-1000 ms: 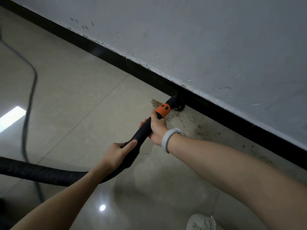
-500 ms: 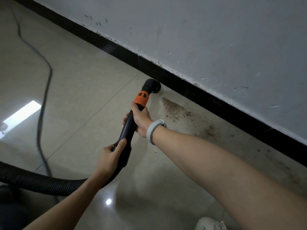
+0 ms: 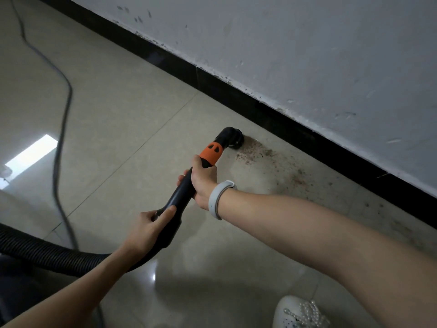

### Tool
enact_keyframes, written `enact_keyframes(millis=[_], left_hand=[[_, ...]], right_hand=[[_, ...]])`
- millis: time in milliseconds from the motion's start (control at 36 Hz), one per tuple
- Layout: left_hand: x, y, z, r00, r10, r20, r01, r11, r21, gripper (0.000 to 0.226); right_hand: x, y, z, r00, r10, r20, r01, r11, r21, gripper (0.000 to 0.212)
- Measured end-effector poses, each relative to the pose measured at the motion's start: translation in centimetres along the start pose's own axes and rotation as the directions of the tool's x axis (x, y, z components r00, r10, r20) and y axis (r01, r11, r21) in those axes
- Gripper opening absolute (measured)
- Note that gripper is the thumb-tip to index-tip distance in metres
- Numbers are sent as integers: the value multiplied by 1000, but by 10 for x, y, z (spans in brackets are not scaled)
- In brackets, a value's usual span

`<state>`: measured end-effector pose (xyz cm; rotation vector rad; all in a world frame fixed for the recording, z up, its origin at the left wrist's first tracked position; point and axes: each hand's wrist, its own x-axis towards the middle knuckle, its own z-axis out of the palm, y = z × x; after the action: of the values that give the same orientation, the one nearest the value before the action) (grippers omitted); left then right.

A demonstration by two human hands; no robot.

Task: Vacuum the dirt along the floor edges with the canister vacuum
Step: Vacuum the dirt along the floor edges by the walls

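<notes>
Two hands: the left hand (image 3: 151,227) at seven o'clock, the right hand (image 3: 203,183) at centre. One vacuum wand (image 3: 186,183), one ribbed hose (image 3: 47,254), one power cord (image 3: 63,129), one wristband (image 3: 218,197), one white shoe (image 3: 298,313), one dirt patch (image 3: 255,151).

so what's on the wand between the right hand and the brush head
In the head view, an orange collar sits on the black wand between the right hand and the brush head; the thumb reaches its lower edge.

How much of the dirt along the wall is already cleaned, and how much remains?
Done: the floor left of the brush head looks clean. In hand: the right hand and left hand grip the vacuum tube, brush at the dirt patch's left end. Left: that patch and specks further right.
</notes>
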<state>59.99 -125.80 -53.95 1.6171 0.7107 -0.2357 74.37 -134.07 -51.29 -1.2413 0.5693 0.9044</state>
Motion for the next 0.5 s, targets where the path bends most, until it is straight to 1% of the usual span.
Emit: enact_keyframes(millis=[111, 222, 278, 333, 389, 444, 500], left_hand=[[-6, 1, 4, 1000, -8, 1, 8, 1000, 15, 67], [7, 12, 9, 999, 1, -32, -1, 1000, -4, 67], [20, 18, 9, 998, 6, -63, -5, 1000, 17, 74], [31, 21, 7, 997, 3, -83, 3, 998, 65, 88], [36, 19, 6, 996, -3, -93, 13, 994, 107, 94], [34, 17, 5, 995, -3, -101, 15, 993, 120, 90], [24, 13, 5, 997, 2, -83, 6, 995, 95, 79]], right_hand=[[-2, 4, -4, 1000, 20, 2, -20, 1000, 9, 42], [3, -17, 1, 1000, 3, -1, -3, 1000, -7, 46], [5, -30, 2, 1000, -12, -8, 12, 1000, -14, 44], [8, -40, 0, 1000, -18, -8, 18, 1000, -9, 38], [9, -43, -2, 1000, -18, 1, 18, 1000, 3, 31], [7, -39, -3, 1000, -11, 10, 11, 1000, 7, 27], [4, -28, -2, 1000, 1, 8, 0, 1000, -4, 29]])
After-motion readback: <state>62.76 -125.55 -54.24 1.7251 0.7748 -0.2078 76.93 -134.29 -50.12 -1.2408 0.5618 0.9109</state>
